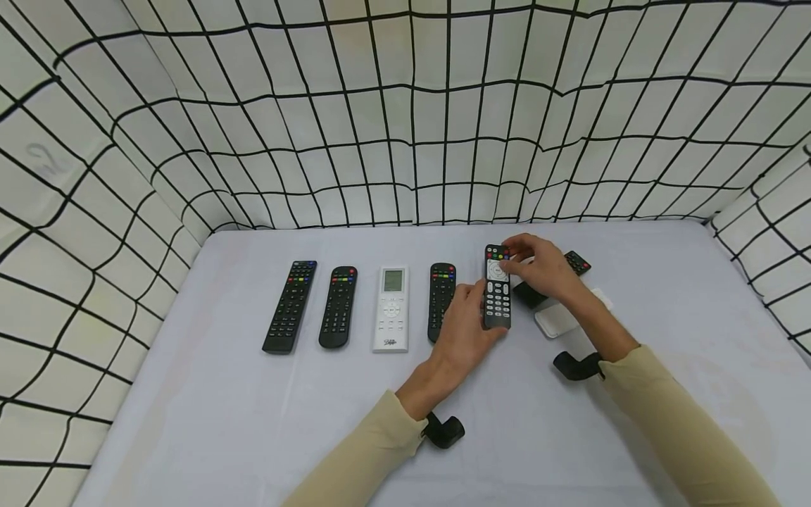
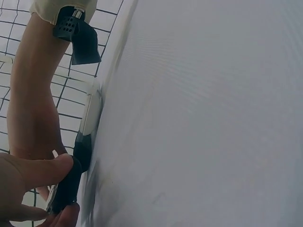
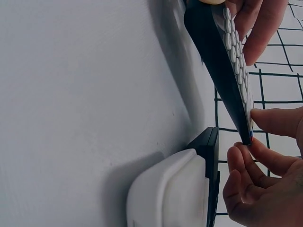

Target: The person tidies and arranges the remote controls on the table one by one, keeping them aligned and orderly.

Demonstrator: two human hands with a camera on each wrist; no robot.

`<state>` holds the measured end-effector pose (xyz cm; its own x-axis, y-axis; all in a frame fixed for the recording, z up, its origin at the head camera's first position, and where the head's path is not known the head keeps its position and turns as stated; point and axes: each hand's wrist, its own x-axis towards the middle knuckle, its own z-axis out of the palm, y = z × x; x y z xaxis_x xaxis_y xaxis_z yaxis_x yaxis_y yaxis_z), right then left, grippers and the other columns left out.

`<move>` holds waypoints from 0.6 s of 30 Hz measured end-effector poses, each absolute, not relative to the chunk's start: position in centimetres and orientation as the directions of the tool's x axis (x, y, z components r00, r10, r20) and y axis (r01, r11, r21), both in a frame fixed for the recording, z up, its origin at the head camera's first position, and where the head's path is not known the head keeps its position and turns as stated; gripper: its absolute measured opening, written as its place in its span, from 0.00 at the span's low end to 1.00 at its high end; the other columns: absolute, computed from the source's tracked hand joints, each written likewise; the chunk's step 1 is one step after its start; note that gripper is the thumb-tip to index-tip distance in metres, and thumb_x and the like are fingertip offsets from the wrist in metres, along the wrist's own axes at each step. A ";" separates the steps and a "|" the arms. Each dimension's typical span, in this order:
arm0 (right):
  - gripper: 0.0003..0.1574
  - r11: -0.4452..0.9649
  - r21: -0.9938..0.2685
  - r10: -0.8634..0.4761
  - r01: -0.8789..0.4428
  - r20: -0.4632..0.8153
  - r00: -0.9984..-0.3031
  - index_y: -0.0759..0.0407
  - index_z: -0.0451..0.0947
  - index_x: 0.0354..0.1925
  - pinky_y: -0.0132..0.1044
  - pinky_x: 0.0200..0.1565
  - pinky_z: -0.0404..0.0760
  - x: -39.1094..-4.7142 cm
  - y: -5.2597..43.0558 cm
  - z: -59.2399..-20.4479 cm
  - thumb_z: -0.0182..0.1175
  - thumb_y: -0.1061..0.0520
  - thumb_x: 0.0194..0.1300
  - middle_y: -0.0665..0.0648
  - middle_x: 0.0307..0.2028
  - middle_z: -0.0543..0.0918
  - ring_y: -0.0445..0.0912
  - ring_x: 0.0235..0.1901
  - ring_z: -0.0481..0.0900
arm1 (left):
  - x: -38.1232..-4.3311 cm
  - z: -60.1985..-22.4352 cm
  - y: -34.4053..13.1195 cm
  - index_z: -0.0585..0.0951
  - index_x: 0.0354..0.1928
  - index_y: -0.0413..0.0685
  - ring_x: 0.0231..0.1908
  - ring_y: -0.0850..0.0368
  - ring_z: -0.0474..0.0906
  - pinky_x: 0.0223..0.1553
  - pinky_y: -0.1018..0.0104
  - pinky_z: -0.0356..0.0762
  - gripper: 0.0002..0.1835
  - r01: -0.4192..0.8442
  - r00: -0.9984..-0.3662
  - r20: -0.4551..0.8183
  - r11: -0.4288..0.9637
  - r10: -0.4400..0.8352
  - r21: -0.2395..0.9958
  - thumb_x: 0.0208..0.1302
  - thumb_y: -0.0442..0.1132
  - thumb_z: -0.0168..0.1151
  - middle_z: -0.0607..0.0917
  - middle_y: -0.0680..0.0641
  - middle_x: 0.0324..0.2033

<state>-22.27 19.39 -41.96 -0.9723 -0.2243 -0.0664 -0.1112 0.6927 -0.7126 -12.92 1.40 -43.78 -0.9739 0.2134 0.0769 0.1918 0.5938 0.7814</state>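
Note:
A black remote control with a white button panel is held between both hands, close over the table. At its lower left side the left hand grips it, thumb across the bottom end. In the left wrist view that thumb presses the dark body of this remote. The right hand pinches the top end, its thumb on the button face and fingers at the edge. The right wrist view shows the held remote side-on, tilted, with the right hand's fingertips at its narrow tip.
To the left lie a long black remote, a rounded black remote, a white remote with a screen and another black remote. Under the right arm are a black remote and a white object. Black netting surrounds the table.

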 end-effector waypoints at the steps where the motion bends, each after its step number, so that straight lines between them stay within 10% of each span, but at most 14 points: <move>1: 0.28 0.696 -0.709 -0.226 -0.114 -0.066 -0.972 0.62 0.73 0.67 0.48 0.53 0.79 -22.3 19.3 -42.0 0.62 0.53 0.74 0.67 0.57 0.83 0.60 0.58 0.80 | -12.9 -43.8 1.4 0.69 0.75 0.38 0.54 0.50 0.80 0.56 0.61 0.81 0.44 0.193 -0.974 0.076 0.602 0.214 0.775 0.58 0.35 0.79 0.77 0.37 0.60; 18: 0.29 0.737 -0.652 -0.283 -0.178 -0.057 -0.958 0.66 0.75 0.67 0.56 0.58 0.78 -22.1 18.6 -43.1 0.63 0.54 0.74 0.68 0.61 0.81 0.62 0.60 0.78 | -12.6 -43.5 1.2 0.70 0.72 0.34 0.59 0.46 0.80 0.61 0.54 0.81 0.40 0.164 -0.971 -0.013 0.699 0.241 0.696 0.60 0.37 0.78 0.76 0.35 0.63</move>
